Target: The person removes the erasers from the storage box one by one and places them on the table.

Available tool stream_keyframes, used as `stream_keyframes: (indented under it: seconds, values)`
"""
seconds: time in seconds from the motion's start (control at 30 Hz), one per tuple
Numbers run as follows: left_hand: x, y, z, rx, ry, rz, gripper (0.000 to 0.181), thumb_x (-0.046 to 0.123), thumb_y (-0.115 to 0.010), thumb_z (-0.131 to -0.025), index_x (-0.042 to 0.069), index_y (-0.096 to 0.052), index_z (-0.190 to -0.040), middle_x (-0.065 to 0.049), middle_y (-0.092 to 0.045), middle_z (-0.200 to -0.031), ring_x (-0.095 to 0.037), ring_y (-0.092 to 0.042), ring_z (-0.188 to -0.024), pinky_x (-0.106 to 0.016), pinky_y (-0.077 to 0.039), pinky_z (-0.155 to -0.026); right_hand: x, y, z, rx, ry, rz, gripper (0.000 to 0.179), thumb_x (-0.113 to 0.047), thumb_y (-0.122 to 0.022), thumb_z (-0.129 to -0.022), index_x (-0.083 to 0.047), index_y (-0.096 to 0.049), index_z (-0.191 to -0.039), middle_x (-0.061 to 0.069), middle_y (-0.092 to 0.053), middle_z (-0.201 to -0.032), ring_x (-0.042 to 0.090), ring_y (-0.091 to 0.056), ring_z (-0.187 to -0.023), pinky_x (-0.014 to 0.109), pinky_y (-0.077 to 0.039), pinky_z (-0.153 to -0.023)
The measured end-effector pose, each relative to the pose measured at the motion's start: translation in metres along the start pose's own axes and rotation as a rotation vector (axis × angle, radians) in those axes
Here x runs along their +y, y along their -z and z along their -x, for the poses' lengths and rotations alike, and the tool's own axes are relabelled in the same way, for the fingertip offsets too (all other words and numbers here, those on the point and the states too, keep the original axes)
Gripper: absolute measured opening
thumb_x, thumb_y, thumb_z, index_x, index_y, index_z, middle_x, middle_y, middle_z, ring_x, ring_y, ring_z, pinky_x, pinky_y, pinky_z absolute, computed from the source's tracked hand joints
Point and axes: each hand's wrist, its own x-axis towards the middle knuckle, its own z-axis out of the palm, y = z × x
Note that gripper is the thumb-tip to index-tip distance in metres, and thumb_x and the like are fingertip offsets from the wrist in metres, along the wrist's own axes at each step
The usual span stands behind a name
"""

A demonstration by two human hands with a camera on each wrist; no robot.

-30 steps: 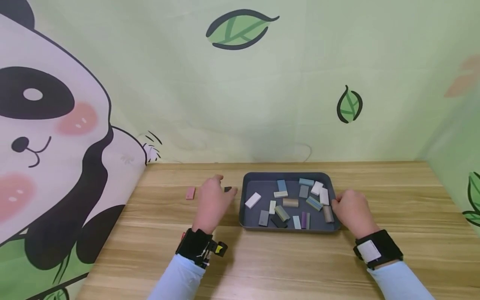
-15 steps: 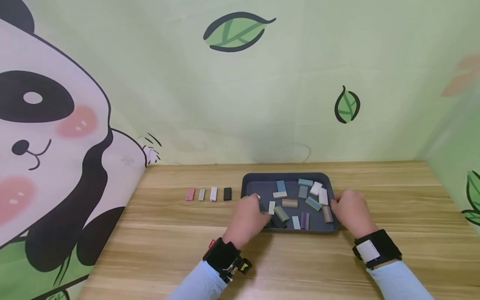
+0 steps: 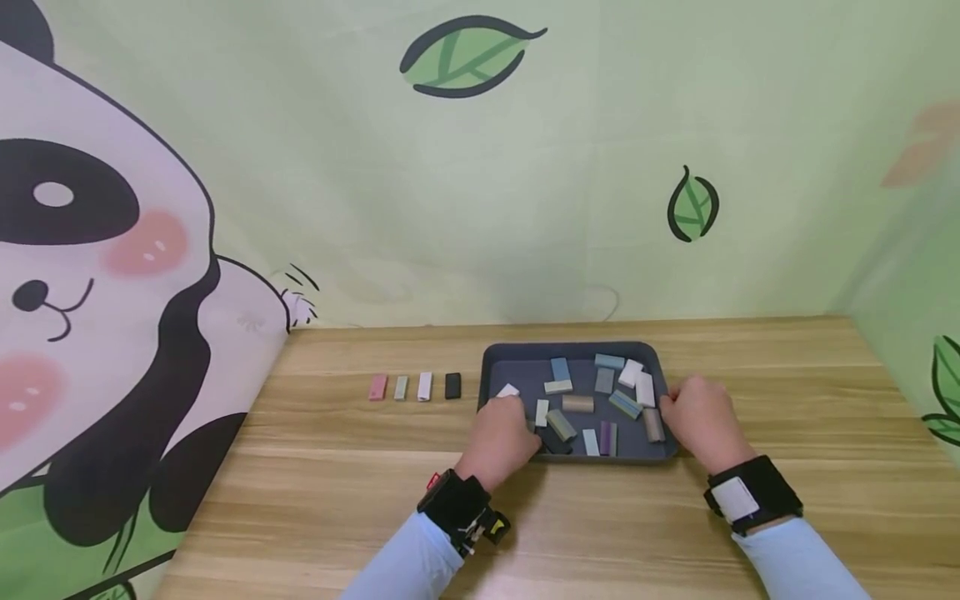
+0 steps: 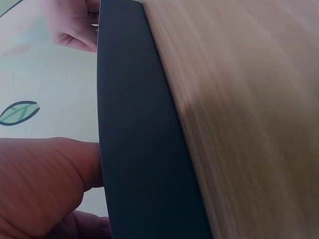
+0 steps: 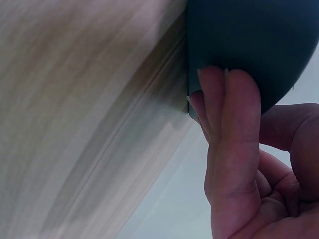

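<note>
A dark grey tray (image 3: 517, 371) on the table holds several small rectangular blocks in white, blue, grey, brown and purple. My left hand (image 3: 500, 440) reaches over the tray's front left corner, fingers down among the blocks beside a dark block (image 3: 556, 442). In the left wrist view the tray's wall (image 4: 134, 109) hides its fingertips, so I cannot tell what they hold. With my right hand (image 3: 703, 418) I grip the tray's right side. In the right wrist view the fingers (image 5: 239, 109) press the outer wall while the thumb goes behind it.
Left of the tray, a pink block (image 3: 377, 387), a pale green block (image 3: 401, 387), a white block (image 3: 424, 386) and a black block (image 3: 453, 386) stand in a spaced row on the wooden table (image 3: 315, 500). A printed cloth (image 3: 360, 167) hangs behind.
My left hand has moved right from the row of blocks into the tray's front left corner, uncovering the row. My right hand stays at the tray's right side.
</note>
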Motion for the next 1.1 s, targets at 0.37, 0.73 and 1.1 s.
stream_keyframes:
  seconds: [0.37,0.73,1.1]
  values:
    - [-0.003,0.002,-0.004,0.042,-0.024,-0.037,0.012,0.01,-0.071,-0.066,0.008,-0.06,-0.07,-0.003,-0.057,-0.068,-0.017,-0.05,-0.058,-0.026,-0.037,-0.048,-0.004,0.004,-0.001,-0.023,-0.017,-0.008,0.028,-0.012,-0.057,-0.086,-0.002,-0.066,-0.062,0.001,-0.052,-0.051,0.015,-0.048,-0.046,0.026,-0.035,-0.043]
    - [-0.01,0.004,-0.002,0.044,-0.021,0.048,0.016,0.004,-0.068,-0.067,0.005,-0.062,-0.082,-0.003,-0.056,-0.069,-0.015,-0.048,-0.055,-0.025,-0.036,-0.045,-0.002,0.002,0.0,-0.021,-0.011,-0.006,0.03,-0.011,-0.057,-0.086,-0.004,-0.064,-0.057,-0.001,-0.05,-0.049,0.014,-0.047,-0.044,0.026,-0.035,-0.042]
    - [-0.024,0.035,-0.004,0.121,-0.017,0.153,0.02,0.012,-0.069,-0.074,0.003,-0.067,-0.092,-0.005,-0.064,-0.084,-0.015,-0.054,-0.072,-0.025,-0.043,-0.06,-0.001,0.0,0.0,-0.014,-0.005,-0.007,0.031,-0.011,-0.057,-0.085,-0.005,-0.063,-0.055,-0.002,-0.047,-0.048,0.013,-0.045,-0.043,0.026,-0.033,-0.042]
